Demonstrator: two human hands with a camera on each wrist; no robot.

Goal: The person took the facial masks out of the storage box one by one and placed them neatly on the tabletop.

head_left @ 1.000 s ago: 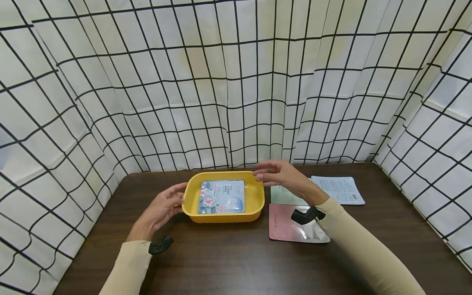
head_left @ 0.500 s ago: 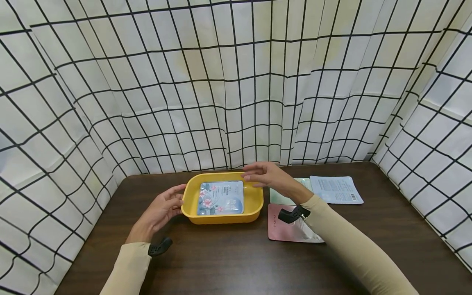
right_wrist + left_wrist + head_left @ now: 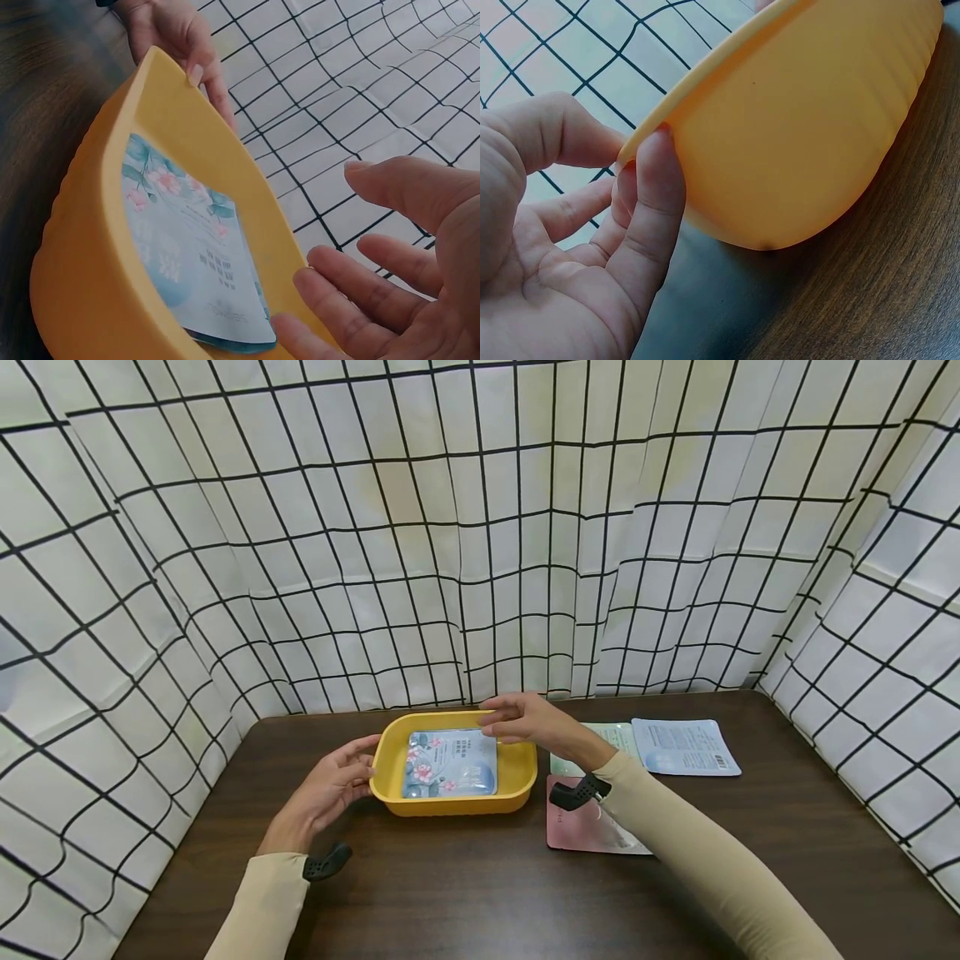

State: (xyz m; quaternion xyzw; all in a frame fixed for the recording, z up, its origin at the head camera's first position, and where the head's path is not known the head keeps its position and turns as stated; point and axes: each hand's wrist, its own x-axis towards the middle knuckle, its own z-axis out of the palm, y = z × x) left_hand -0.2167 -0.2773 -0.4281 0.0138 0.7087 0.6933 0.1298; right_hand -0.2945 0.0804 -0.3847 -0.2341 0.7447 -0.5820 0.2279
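A yellow plastic tub point(image 3: 450, 807) stands on the table, and inside it lies a pale blue floral sachet point(image 3: 450, 764), like a sheet mask packet. A teal edge shows along one end of the sachet in the right wrist view. My left hand point(image 3: 326, 789) pinches the tub's left rim between thumb and finger, clearly seen in the left wrist view. Over the tub's right side hovers my right hand point(image 3: 536, 724), its fingers point(image 3: 352, 300) spread and loosely bent with nothing in them. Its fingertips overlap the sachet's upper right corner in the head view.
To the tub's right lie a pale green sachet point(image 3: 611, 739), a light blue one point(image 3: 682, 747) and a pink one point(image 3: 573, 827) partly covered by my right forearm. White grid-patterned curtain point(image 3: 517, 568) encloses the dark wooden table point(image 3: 450, 885) at the back and sides.
My right hand has moved left from the tub's right rim to over its inside, near the sachet. My left hand stays at the left rim.
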